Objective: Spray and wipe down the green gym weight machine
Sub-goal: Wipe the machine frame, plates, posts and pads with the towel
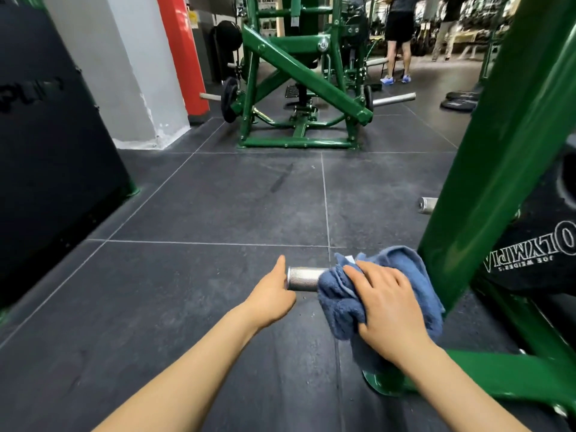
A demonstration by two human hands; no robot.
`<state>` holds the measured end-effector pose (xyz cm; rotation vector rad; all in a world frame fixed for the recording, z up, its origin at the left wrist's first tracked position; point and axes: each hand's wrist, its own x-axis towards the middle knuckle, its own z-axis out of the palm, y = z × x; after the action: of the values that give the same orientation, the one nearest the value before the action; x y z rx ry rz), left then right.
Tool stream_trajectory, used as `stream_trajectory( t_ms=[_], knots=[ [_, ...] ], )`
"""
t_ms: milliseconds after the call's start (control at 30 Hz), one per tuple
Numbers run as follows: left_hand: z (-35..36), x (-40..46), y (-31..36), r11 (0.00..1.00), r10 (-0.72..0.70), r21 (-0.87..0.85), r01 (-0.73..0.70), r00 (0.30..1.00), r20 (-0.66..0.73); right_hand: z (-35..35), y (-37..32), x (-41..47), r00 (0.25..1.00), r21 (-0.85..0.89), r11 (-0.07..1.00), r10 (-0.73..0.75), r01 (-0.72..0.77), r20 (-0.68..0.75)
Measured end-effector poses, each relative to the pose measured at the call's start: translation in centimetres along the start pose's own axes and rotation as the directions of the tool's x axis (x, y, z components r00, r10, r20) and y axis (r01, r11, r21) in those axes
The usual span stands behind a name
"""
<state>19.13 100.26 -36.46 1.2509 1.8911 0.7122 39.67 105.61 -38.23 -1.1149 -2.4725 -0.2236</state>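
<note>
A green gym weight machine frame [498, 169] rises on the right, with a green base bar [486, 378] on the floor. A knurled steel peg [304, 278] sticks out leftward from it. My right hand [386, 310] presses a blue towel [343, 307] wrapped around the peg. My left hand [274, 291] touches the peg's free end, fingers curled beside it, thumb up. No spray bottle is in view.
A black Olympia weight plate [536, 254] hangs on the machine at right, with a second steel peg [427, 204] above. Another green machine [299, 73] stands ahead. A black pad [46, 145] fills the left. Two people [402, 35] stand far back.
</note>
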Motion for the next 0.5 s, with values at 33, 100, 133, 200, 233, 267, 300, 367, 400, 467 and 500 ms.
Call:
stream_trajectory(
  t_ms=[33,100,133,200,233,267,300,367,400,467,500],
  knots=[
    [-0.2,-0.4,-0.5,0.988,-0.032,-0.148,0.031,0.999,-0.001,0.0,-0.2,-0.2,0.999,-0.017,0.999,0.037,-0.037,-0.007],
    [0.0,-0.9,-1.5,0.94,-0.015,-0.341,0.03,0.999,0.045,0.0,-1.5,0.7,0.992,-0.015,0.992,0.126,-0.126,0.002],
    [0.1,-1.1,-1.9,0.924,0.011,-0.382,0.012,0.998,0.057,-0.1,-2.5,1.4,0.989,-0.003,0.989,0.149,-0.149,0.021],
    [0.1,-1.2,-2.4,0.903,0.023,-0.43,-0.002,0.999,0.043,0.0,-5.1,3.5,0.993,0.044,0.993,0.105,-0.107,0.048],
    [-0.1,-1.2,-2.4,0.911,-0.001,-0.411,0.011,1.0,0.025,0.3,-6.6,4.4,0.995,0.063,0.995,0.073,-0.078,0.07],
    [-0.2,-1.2,-2.5,0.927,-0.039,-0.373,0.033,0.999,-0.008,0.7,-7.9,5.0,0.995,0.072,0.996,0.044,-0.051,0.095],
    [-0.6,-1.1,-2.4,0.938,-0.074,-0.342,0.056,0.997,-0.038,1.1,-8.9,5.3,0.994,0.068,0.997,0.023,-0.03,0.108],
    [-1.2,-1.0,-1.9,0.959,-0.093,-0.273,0.07,0.993,-0.074,1.2,-8.9,4.9,0.994,0.074,0.997,-0.01,0.002,0.111],
    [-1.4,-0.8,-1.6,0.971,-0.075,-0.23,0.055,0.994,-0.076,1.3,-8.1,4.3,0.995,0.083,0.996,-0.049,0.042,0.084],
    [-1.6,-0.6,-1.0,0.983,-0.011,-0.186,0.003,0.999,-0.04,1.7,-5.8,2.2,0.993,0.058,0.991,-0.119,0.119,-0.014],
    [-1.6,-0.5,-0.7,0.984,0.012,-0.177,-0.017,1.0,-0.028,1.8,-4.9,1.1,0.988,0.012,0.99,-0.14,0.141,-0.059]
  ],
)
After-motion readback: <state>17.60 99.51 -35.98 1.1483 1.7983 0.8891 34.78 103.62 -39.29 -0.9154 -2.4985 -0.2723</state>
